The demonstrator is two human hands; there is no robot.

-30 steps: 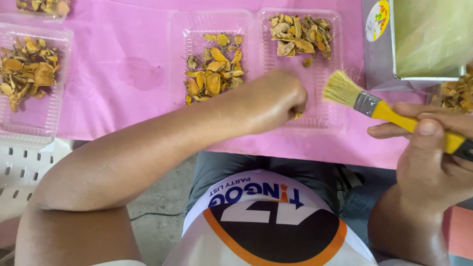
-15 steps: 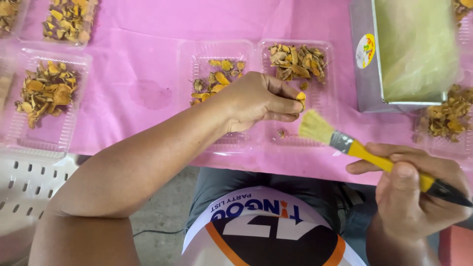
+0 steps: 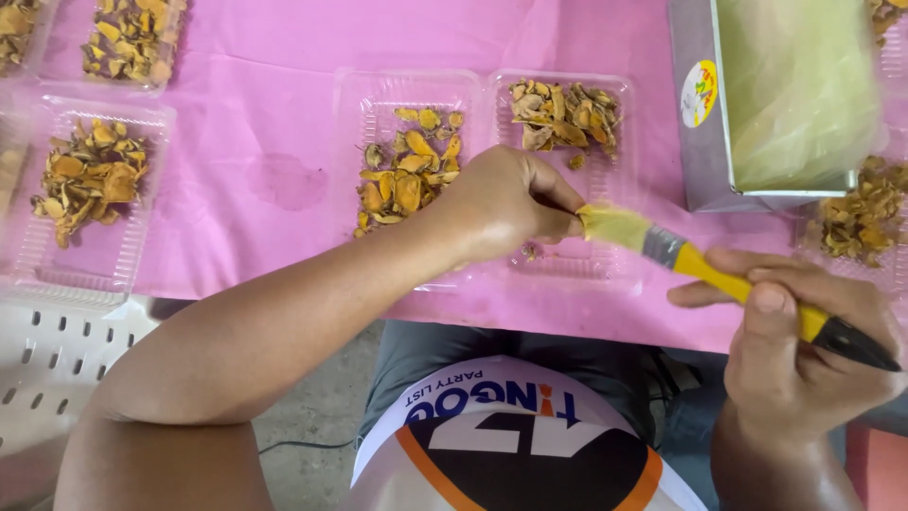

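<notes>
Paintbrush (image 3: 700, 263): yellow handle with a black end, metal ferrule, pale bristles. Lies slantwise above the near edge of the worktop (image 3: 274, 66), bristles pointing left and far, handle running right and near. Bristle tip touches the fingers of the left hand.

Right hand (image 3: 804, 345): near right; fingers wrapped around the yellow handle, thumb laid along its top.

Left hand (image 3: 506, 203): centre, forearm reaching in from the near left. Fingers pinched close together at the bristle tip; whatever they hold is too small and too hidden to tell. The hand hovers over the seam between two clear trays.

Clear plastic tray, centre left (image 3: 378, 95): holds a heap of dried orange-yellow slices (image 3: 407, 170), partly covered by the left hand.

Clear plastic tray, centre right (image 3: 605, 255): touching the first tray's right side; dried slices gathered at its far end, near end mostly bare with a few crumbs.

Further trays (image 3: 85, 260): at the left and far left, each with similar dried slices.

Grey box (image 3: 695, 142): far right, with a round sticker on its side and pale green film across its top. Loose dried slices (image 3: 856, 213) lie just near and right of it.

Pink cloth: covers the worktop, with a faint darker stain (image 3: 288, 180) left of the centre trays.
</notes>
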